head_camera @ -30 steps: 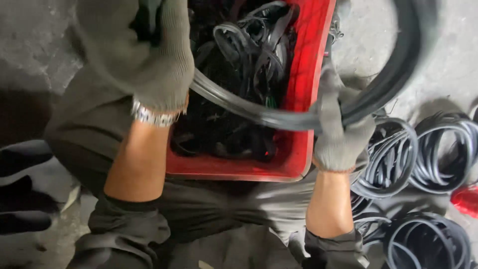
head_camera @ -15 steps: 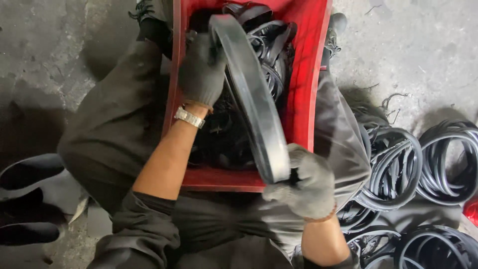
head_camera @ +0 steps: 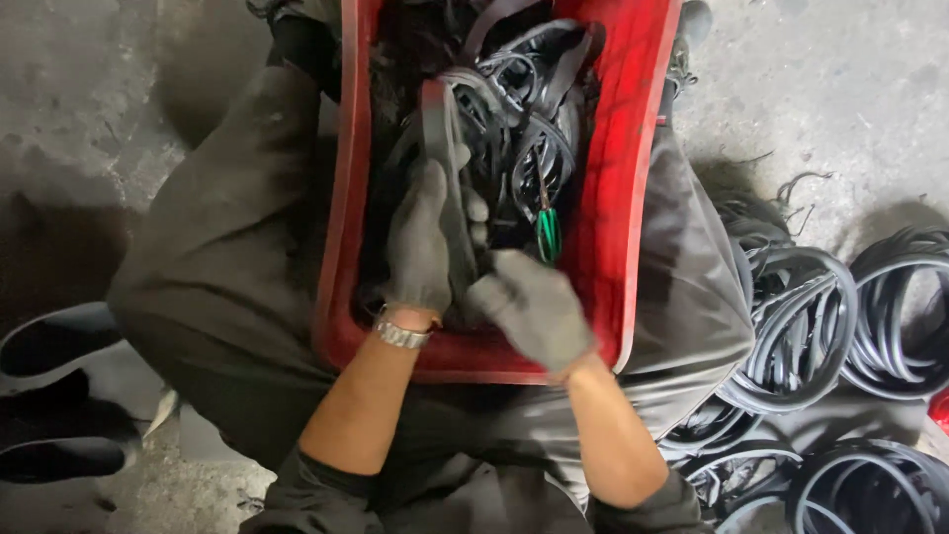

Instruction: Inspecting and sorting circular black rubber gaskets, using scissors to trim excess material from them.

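Observation:
A red plastic crate (head_camera: 633, 198) rests between my knees, filled with tangled black rubber rings (head_camera: 524, 148). My left hand (head_camera: 420, 247), in a grey glove with a metal watch at the wrist, grips a folded black rubber ring (head_camera: 443, 129) that stands on edge inside the crate. My right hand (head_camera: 534, 307), also gloved, is low in the crate beside the same ring, fingers curled at its lower end. A green-handled screwdriver (head_camera: 547, 232) lies among the rings just right of my hands.
More black rubber rings lie in coils on the concrete floor at the right (head_camera: 801, 326) and far right (head_camera: 905, 316). Dark flat shapes (head_camera: 59, 396) lie at the left edge. My legs in dark trousers flank the crate.
The big ring, held up across the crate a second ago, has been folded narrow and pushed down into the crate. Both hands have come together low inside it.

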